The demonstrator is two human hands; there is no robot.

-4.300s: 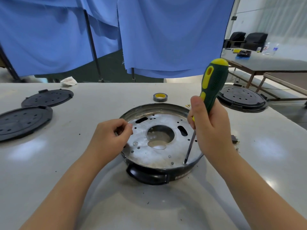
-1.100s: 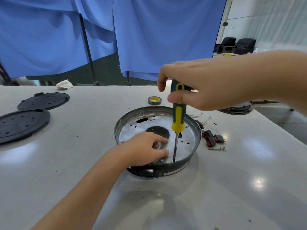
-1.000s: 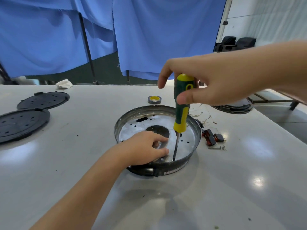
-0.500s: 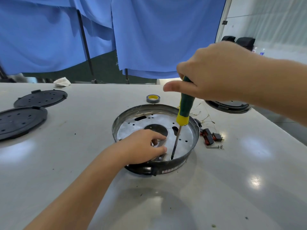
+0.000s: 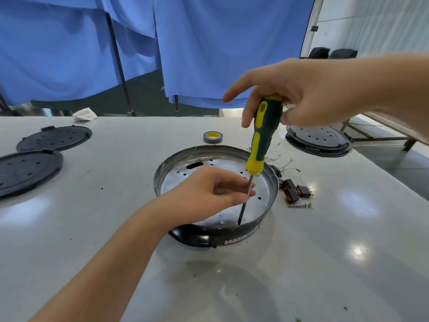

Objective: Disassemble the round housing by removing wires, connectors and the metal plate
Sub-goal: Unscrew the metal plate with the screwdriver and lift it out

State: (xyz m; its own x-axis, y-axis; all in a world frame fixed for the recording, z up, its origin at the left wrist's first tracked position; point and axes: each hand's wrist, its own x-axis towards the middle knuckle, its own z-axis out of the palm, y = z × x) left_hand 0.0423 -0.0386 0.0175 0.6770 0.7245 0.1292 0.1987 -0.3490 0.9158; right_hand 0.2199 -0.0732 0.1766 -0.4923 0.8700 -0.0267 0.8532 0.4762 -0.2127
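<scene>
Step in hand, judged: a screw at the near edge of the metal plate (image 5: 260, 196) is being undone; the next move likely calls for turning until the screw frees, then lifting it out. Far left: two black perforated lids (image 5: 30, 169). Centre: round housing (image 5: 209, 235) on the white table (image 5: 325, 263), holding only the plate. Left hand (image 5: 204, 196), fingers loosely curled, steadying the shaft of the screwdriver (image 5: 262, 140). Right hand (image 5: 308, 94), fingers clamped round the handle top. Just right of the housing: removed connectors (image 5: 294, 192), loose wires (image 5: 287, 163), a freed screw (image 5: 296, 205).
</scene>
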